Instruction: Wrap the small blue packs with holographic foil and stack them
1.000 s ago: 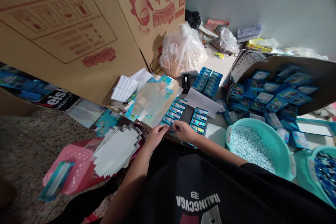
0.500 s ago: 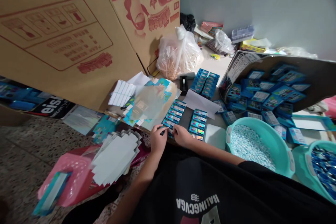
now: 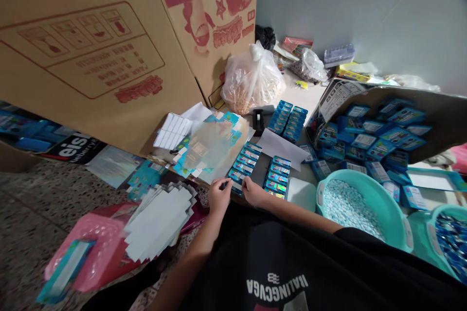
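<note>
My left hand (image 3: 219, 195) is closed, thumb and fingers pinched at the left end of the nearest small blue box (image 3: 237, 187). A dark gap or object shows under its thumb, too small to make out. On the box's other end, my right hand (image 3: 253, 192) is closed too, its fingertips curled and partly hidden. This box is the closest of a row of blue boxes (image 3: 245, 161) with shiny labels. A second row of blue boxes (image 3: 278, 178) lies to the right, beside a white square pad (image 3: 301, 190).
Flat printed sheets (image 3: 215, 141) and a label sheet (image 3: 172, 130) lie left. A tape dispenser (image 3: 258, 121) and a tied plastic bag (image 3: 253, 82) stand behind. Right are a carton (image 3: 443, 116) of blue boxes and a turquoise basin (image 3: 392, 204) of wrapped pieces. Grey card (image 3: 158, 223) is stacked lower left.
My hands have drawn slightly apart, so more of the nearest blue box shows between them. The whole view has shifted a little, with the scene sitting lower.
</note>
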A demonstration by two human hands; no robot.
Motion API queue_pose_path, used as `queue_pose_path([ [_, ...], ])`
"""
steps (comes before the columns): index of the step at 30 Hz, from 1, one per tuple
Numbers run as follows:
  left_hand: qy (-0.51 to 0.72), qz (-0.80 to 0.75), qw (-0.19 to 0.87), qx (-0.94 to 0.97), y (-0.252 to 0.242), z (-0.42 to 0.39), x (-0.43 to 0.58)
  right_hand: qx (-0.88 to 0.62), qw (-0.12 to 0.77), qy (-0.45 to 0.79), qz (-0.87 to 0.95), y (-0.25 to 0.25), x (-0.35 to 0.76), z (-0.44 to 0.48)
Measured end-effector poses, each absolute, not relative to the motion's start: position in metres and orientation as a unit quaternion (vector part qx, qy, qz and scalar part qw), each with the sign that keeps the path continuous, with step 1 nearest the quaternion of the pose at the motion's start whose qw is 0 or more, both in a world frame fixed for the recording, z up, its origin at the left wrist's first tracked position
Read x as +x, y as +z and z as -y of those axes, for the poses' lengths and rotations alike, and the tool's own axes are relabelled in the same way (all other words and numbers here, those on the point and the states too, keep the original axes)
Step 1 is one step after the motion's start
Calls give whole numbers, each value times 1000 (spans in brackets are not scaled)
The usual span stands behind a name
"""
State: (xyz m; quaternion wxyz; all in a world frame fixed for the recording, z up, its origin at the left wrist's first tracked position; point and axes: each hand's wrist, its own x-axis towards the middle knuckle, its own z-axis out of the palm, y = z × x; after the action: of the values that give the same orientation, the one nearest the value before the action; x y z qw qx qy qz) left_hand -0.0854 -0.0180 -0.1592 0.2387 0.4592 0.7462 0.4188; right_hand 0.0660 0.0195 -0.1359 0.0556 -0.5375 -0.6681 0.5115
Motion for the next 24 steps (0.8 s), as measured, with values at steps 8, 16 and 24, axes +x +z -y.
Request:
queue_pose_path([
  [8, 426, -714, 267, 487, -159, 23, -88, -486, 34, 512, 707, -130, 78, -40],
  [16, 340, -642, 289, 624, -168, 34, -90, -378, -15, 534, 756, -124, 88, -64],
  [24, 261, -707, 290, 590, -166, 25, -92, -377, -6, 453, 808, -125, 93, -67],
])
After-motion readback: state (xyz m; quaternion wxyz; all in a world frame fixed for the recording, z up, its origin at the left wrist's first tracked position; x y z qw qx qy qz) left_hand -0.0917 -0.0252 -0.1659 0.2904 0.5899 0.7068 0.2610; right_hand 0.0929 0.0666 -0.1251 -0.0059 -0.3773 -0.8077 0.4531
